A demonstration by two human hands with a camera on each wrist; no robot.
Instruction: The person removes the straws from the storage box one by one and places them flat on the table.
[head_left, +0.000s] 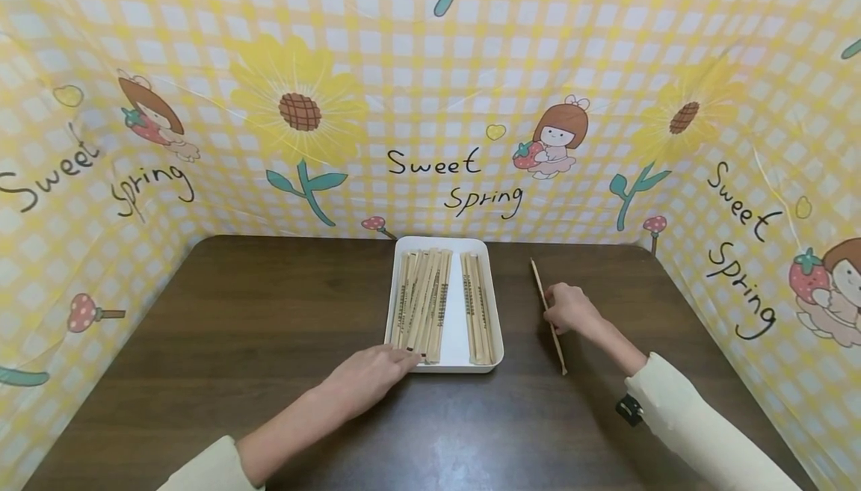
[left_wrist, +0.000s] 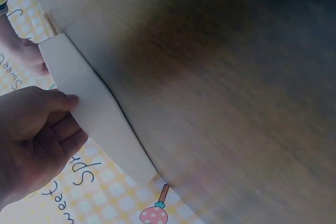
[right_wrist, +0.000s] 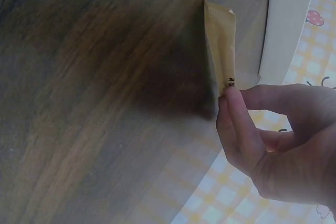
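In the head view, my left hand [head_left: 373, 375] grips the near left corner of a white tray [head_left: 444, 369]. Its thumb lies on the outer wall in the left wrist view, and the other fingers reach over the rim. Beyond the tray's right side, my right hand [head_left: 573, 310] pinches a long thin paper-wrapped stick [head_left: 560, 356] around its middle. The stick's brown paper sleeve ends flat and wide in the right wrist view, with a small black print by the fingertips. Inside the tray, several similar wrapped sticks [head_left: 425, 297] lie on the left and a smaller group [head_left: 476, 308] on the right.
A dark brown wooden table [head_left: 202, 356] carries the tray, which stands close to the back edge. Behind and at both sides hangs a yellow checked cloth [head_left: 430, 102] with flowers and lettering. A white strip of tray floor shows between the two groups.
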